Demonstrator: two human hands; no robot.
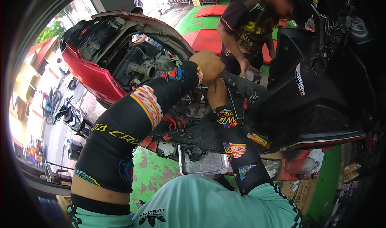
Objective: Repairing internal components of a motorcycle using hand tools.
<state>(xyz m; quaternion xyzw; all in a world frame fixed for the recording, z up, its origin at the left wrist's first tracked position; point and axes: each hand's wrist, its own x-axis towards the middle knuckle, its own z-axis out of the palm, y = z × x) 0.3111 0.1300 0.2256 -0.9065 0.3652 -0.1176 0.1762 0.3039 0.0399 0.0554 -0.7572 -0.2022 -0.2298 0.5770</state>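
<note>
My left hand (207,65) is closed in a fist over the opened middle of a motor scooter. Just below it, my right hand (218,94) is closed too, and the two meet or nearly meet. A short metal shaft (203,87) shows beside my right hand; whatever is inside the fingers is hidden. Under and left of the hands lies the exposed engine bay (193,105). On the black scooter panel to the right rest a thin metal rod (231,93) and a red-handled tool (245,103). Red cables (175,124) loop below my left forearm.
A red scooter body (90,73) with exposed parts stands at left. Across from me a co-worker (253,31) bends over a part. Black bodywork (313,95) fills the right. A yellow-orange box (258,139) sits on its near edge, and a metal tray (217,167) lies below.
</note>
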